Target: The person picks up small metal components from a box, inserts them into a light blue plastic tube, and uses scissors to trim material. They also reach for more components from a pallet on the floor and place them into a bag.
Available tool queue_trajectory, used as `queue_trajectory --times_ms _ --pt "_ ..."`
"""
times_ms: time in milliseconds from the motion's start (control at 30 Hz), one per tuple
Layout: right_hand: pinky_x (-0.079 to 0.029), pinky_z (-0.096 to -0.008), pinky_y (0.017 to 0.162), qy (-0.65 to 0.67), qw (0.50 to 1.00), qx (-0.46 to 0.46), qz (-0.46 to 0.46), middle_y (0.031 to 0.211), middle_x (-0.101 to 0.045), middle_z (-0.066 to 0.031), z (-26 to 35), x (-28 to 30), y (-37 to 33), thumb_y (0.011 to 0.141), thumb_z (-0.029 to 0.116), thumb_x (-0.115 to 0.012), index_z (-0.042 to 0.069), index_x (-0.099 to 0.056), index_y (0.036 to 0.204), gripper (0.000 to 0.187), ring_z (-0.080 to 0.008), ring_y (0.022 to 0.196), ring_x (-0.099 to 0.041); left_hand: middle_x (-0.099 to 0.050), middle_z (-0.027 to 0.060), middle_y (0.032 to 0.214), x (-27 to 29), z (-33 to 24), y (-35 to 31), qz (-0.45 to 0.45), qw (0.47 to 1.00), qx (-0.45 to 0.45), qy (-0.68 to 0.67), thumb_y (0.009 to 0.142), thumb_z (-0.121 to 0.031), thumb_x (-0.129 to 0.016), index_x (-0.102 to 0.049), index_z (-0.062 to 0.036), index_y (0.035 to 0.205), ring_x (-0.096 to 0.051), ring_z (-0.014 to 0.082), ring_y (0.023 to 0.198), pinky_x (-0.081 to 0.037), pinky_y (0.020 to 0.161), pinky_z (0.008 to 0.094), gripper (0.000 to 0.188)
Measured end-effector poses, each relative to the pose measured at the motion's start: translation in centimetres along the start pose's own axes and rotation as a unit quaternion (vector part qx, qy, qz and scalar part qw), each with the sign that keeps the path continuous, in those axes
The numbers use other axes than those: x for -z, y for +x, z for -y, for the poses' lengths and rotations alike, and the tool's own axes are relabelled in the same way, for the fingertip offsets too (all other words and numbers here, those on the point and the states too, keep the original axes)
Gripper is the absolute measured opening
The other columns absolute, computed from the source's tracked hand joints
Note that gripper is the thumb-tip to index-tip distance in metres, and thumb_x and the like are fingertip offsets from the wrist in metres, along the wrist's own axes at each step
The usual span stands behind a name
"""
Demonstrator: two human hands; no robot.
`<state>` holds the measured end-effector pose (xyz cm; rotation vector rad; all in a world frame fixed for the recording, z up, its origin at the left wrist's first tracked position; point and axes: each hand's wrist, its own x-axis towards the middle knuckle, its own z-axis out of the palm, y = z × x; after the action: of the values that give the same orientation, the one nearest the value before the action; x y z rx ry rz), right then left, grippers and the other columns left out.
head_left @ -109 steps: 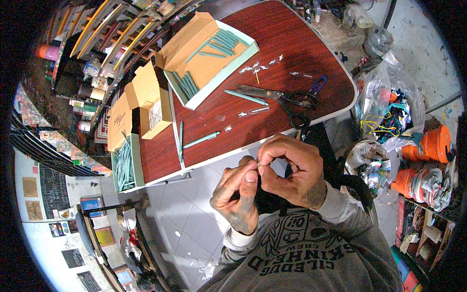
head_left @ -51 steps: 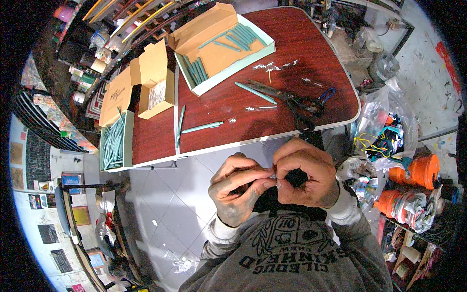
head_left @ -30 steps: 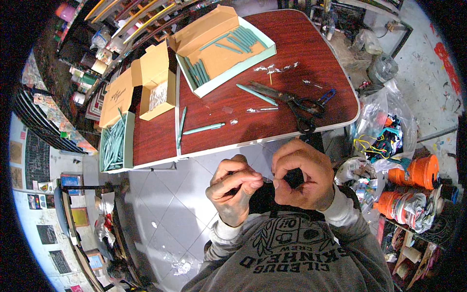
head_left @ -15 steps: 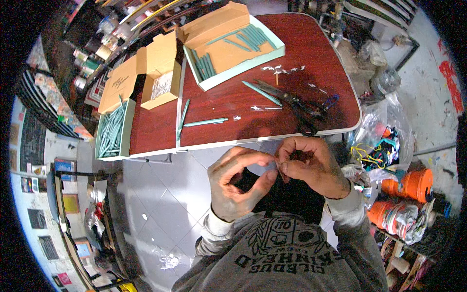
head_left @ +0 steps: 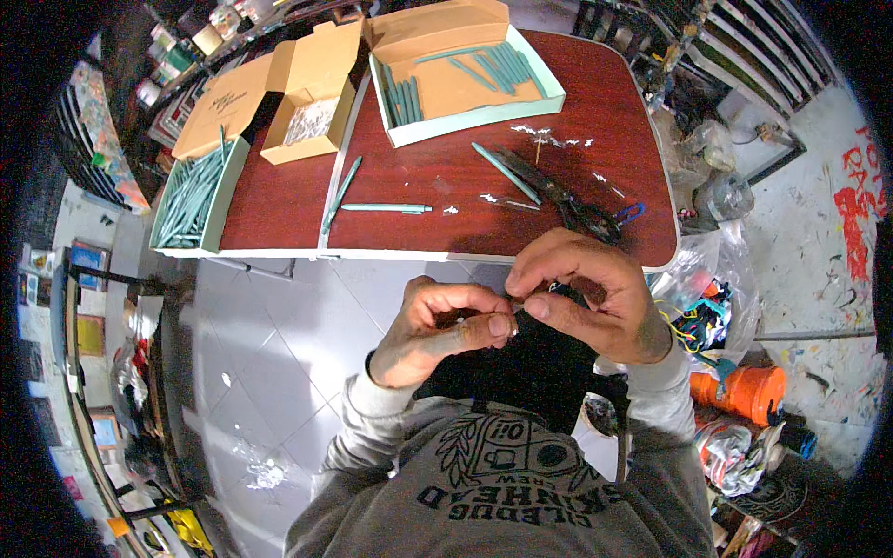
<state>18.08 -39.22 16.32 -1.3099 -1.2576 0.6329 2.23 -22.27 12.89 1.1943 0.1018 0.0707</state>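
Note:
My left hand [head_left: 423,330] is closed in a pinch, with a tiny pale bit at its thumb tip. Its fingertips meet those of my right hand [head_left: 595,298], whose thumb and forefinger are also pinched. What lies between them is too small to name. Both hands are in front of the table's near edge, above my lap. Beyond them on the table lie black-handled scissors [head_left: 586,221] beside a teal pen barrel [head_left: 505,173]. Further left are a teal pen [head_left: 386,208] lying flat and another pen [head_left: 342,195] lying slantwise.
On the dark red table [head_left: 419,167] stand a mint box [head_left: 233,200] packed with pens, a small brown box [head_left: 302,151] of thin clear pieces and a wide box [head_left: 484,119] with spaced pens. White scraps [head_left: 549,138] lie near the scissors. An orange container [head_left: 749,391] is at right.
Both hands have shifted a little left, and the left hand's fingers have drawn closer together. A small pale bit now shows at the left thumb tip. The whole view has moved slightly.

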Motion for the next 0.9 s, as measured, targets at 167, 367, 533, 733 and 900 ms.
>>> queue_trajectory --times_ms 167,367,533,733,900 --pt "-0.051 -0.0375 0.085 0.0 0.996 0.048 0.077 0.1 -0.068 -0.014 0.8 -0.1 1.8 0.089 0.008 -0.072 0.0 -0.07 0.101 0.015 -0.0265 0.096 -0.065 -0.072 0.0056 0.091 1.2 0.3 0.0 0.114 0.983 0.065 -0.13 0.092 -0.023 -0.074 -0.073 0.0016 0.101 -0.064 0.0116 0.082 -0.05 0.078 0.0245 0.026" --pt "-0.054 -0.0359 0.078 -0.047 0.99 0.087 0.097 0.097 -0.068 -0.0126 1.2 -0.3 2.2 0.083 0.005 -0.075 0.003 -0.071 0.095 0.013 -0.0254 0.088 -0.068 -0.072 0.0075 0.091 2.1 2.0 -0.4 0.134 0.957 0.131 -0.223 0.089 -0.018 -0.077 -0.072 0.0016 0.106 -0.063 0.0115 0.077 -0.04 0.057 0.0191 0.027" --pt "-0.055 -0.0375 0.074 -0.096 0.988 0.113 0.033 0.095 -0.066 -0.0105 1.5 -1.7 1.1 0.078 0.003 -0.078 0.007 -0.071 0.092 0.017 -0.0272 0.083 -0.067 -0.072 0.0098 0.092 1.4 2.0 -0.5 0.146 0.927 0.152 -0.311 0.087 -0.015 -0.077 -0.07 0.0031 0.109 -0.063 0.0124 0.076 -0.04 0.056 0.0186 0.029" --pt "-0.052 -0.0347 0.078 -0.013 1.0 0.025 0.001 0.097 -0.065 -0.0125 0.6 -1.5 1.0 0.09 0.013 -0.07 0.003 -0.068 0.099 0.014 -0.0233 0.091 -0.065 -0.072 0.0061 0.083 0.9 0.9 -0.6 0.013 0.999 -0.031 -0.022 0.091 -0.011 -0.075 -0.074 0.0015 0.099 -0.06 0.0077 0.068 -0.041 0.056 0.019 0.015" --pt "-0.053 -0.0363 0.079 -0.131 0.991 0.03 0.006 0.098 -0.064 -0.0129 0.2 -0.2 2.7 0.088 0.013 -0.071 0.002 -0.067 0.097 0.015 -0.0258 0.089 -0.065 -0.073 0.0071 0.087 0.3 -1.6 -1.4 -0.16 0.954 -0.028 0.252 0.088 -0.002 -0.074 -0.074 -0.0005 0.088 -0.067 0.013 0.084 -0.052 0.075 0.0286 0.002"
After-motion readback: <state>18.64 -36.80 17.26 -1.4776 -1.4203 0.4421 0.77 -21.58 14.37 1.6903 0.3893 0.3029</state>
